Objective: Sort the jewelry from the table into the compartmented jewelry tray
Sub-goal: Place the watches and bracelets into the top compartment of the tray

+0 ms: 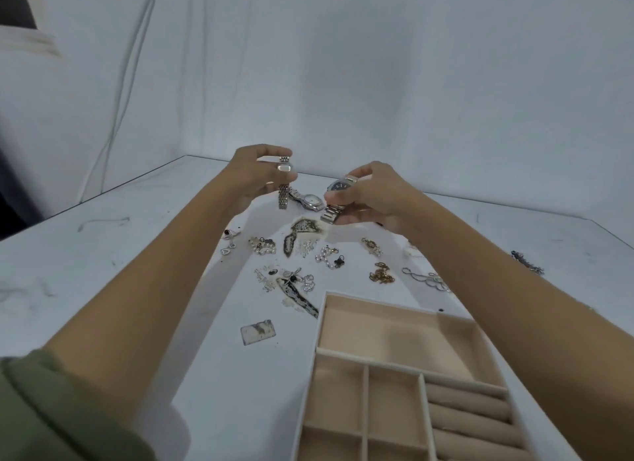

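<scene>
Left hand (255, 175): pinched a pale-faced watch (284, 182), strap hanging down.
Right hand (368, 194): gripped a dark-faced watch (338, 199) by its case.
Third watch (307, 200): lay on the table (103, 271) between both hands.
Loose jewelry (308, 258): was scattered just nearer than the hands.
Tray (404, 385): sat under the right forearm, compartments bare.

Jewelry (308, 254) scattered mid-table (two watches lifted), beige compartmented tray (404, 361) empty, near-right
</scene>
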Demonstrator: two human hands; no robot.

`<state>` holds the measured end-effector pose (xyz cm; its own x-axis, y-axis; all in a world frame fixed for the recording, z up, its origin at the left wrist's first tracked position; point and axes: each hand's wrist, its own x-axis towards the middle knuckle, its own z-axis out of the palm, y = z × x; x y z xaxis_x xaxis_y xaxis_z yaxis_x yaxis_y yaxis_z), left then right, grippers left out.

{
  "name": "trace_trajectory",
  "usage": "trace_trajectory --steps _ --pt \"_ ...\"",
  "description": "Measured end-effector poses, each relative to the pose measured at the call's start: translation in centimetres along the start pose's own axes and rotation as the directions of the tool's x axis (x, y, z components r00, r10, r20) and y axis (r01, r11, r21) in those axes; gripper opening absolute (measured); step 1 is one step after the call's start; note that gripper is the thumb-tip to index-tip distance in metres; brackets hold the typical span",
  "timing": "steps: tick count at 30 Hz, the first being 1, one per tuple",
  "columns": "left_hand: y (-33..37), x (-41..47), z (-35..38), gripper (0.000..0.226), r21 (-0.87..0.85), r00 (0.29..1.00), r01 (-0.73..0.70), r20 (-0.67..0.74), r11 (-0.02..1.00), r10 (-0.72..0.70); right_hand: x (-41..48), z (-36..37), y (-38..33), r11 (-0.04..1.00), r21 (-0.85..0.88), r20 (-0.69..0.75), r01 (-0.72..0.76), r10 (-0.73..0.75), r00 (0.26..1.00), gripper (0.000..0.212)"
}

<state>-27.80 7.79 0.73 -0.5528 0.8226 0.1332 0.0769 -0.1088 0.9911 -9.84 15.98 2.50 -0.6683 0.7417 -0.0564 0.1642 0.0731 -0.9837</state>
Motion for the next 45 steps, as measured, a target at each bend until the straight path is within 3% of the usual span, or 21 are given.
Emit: trace_trajectory --steps 2,12,19,24,33,41,45 --pt "0.8 -1.2 0.7 0.039 0.015 0.999 0.001 0.043 1.0 -0.001 -1.4 -0.8 -0.3 0.999 0.052 0.003 -0.01 0.01 1.0 0.057" --pt "4.0 -10.0 3.8 0.037 0.182 0.971 -0.092 0.233 0.979 0.048 -8.5 -4.3 1.3 0.985 0.172 0.037 0.002 -0.008 0.999 0.05" --pt "1.8 -15.4 5.6 0.035 0.229 0.979 -0.103 0.195 0.968 0.058 -12.7 -4.6 3.1 0.969 0.247 -0.007 0.013 -0.011 1.0 0.045" --pt "0.2 -16.4 7.0 0.036 0.468 0.976 -0.205 0.159 0.86 0.146 -14.4 -3.9 4.0 0.949 0.315 -0.046 -0.007 0.023 0.999 0.047" --pt "-0.3 -17.1 6.6 0.027 0.578 0.966 -0.251 0.197 0.777 0.166 -15.2 -4.3 3.3 0.967 0.223 -0.111 0.123 -0.101 0.989 0.047" --pt "-0.2 -17.4 6.7 0.019 0.669 0.932 -0.355 0.304 0.653 0.195 -15.5 -4.5 2.6 0.964 0.206 -0.119 0.166 -0.144 0.982 0.051" --pt "-0.1 -17.4 6.6 0.019 0.723 0.903 -0.427 0.379 0.544 0.205 -15.5 -4.7 2.6 0.966 0.202 -0.128 0.161 -0.137 0.982 0.049"
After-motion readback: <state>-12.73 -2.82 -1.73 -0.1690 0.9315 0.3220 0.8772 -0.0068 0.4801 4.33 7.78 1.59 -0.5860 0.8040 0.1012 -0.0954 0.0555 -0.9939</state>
